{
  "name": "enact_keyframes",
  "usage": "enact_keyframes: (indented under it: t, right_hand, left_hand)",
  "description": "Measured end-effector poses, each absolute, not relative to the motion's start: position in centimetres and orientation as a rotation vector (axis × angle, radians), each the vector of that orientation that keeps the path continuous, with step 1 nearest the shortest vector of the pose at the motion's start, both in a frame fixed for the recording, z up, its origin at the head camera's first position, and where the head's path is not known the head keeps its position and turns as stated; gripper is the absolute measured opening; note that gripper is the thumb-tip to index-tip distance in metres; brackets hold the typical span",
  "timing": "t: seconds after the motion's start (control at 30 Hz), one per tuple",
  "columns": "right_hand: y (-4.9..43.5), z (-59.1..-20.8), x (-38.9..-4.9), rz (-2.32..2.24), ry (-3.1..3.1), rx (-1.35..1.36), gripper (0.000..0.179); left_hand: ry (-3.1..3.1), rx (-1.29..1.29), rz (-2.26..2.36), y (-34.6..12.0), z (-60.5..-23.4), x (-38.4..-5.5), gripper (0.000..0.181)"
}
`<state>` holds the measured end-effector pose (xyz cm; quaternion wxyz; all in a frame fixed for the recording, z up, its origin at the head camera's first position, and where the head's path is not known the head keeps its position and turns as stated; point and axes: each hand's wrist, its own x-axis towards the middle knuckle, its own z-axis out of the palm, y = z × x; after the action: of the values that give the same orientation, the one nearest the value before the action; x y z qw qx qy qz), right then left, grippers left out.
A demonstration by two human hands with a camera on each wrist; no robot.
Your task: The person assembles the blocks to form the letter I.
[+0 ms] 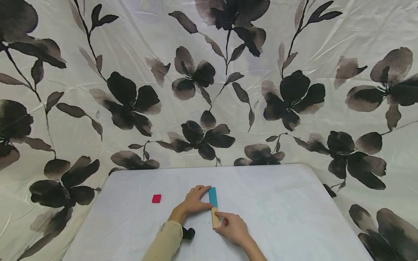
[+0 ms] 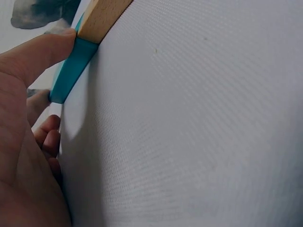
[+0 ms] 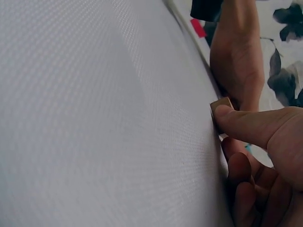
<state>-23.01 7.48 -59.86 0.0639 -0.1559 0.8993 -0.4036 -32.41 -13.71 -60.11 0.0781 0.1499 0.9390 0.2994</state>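
A blue rectangular block [image 1: 213,197] and a plain wooden block [image 1: 214,219] lie end to end on the white table, forming one line. My left hand [image 1: 196,200] spans the blue block, index fingertip at its far end and thumb by the joint with the wooden one. In the left wrist view the thumb presses where the blue block [image 2: 73,75] meets the wooden block [image 2: 106,19]. My right hand [image 1: 234,227] holds the wooden block, its thumb against the near end, as the right wrist view also shows. A red block [image 1: 156,198] sits left of both hands.
The white table [image 1: 277,203] has its far edge beyond the blocks. Behind it hangs a pale cloth [image 1: 248,119] with dark flower prints. A small black device [image 1: 188,233] is at the left wrist, below a beige sleeve [image 1: 166,239].
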Motion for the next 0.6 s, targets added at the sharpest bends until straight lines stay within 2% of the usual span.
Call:
enact_keyframes:
  t: [0.6]
  right_hand:
    - [7.21, -59.69, -22.85, -1.199, 2.734, -0.461, 0.053]
  left_hand:
    - [2.806, 0.446, 0.896, -13.61, -59.51, -32.26, 0.081]
